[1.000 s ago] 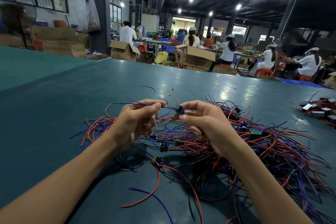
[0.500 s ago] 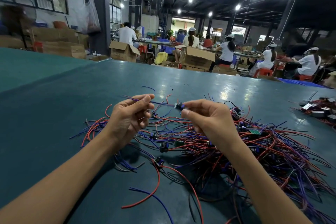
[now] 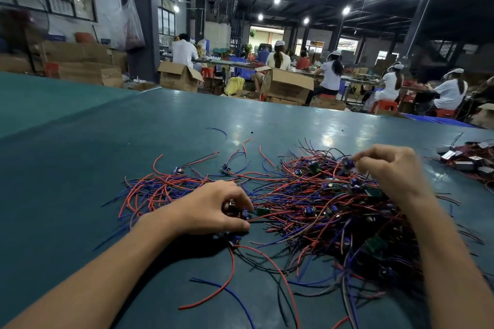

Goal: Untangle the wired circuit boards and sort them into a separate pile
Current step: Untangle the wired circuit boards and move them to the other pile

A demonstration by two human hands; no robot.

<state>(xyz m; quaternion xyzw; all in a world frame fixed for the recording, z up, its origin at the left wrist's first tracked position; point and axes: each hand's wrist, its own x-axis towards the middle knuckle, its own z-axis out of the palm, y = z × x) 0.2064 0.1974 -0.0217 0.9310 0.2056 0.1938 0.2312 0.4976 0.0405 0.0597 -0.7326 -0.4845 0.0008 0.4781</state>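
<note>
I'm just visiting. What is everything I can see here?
Table: one, teal, fills the foreground.
Wire tangle: one, red and blue with small boards, centre right of table.
Separate pile: one, dark boards with red wires, table's right edge.
Cardboard boxes: several, brown, beyond the table.
Workers: several, white tops, far benches.
Left hand: pinches a dark board in the tangle.
Right hand: pinches a blue board, blurred, above it.

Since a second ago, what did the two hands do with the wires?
The left hand let go of the blue wire and dropped onto the tangled pile, pinching a dark part there. The right hand, still pinching its little board, swung right toward the sorted pile. The tangled pile and the table stayed put.
</note>
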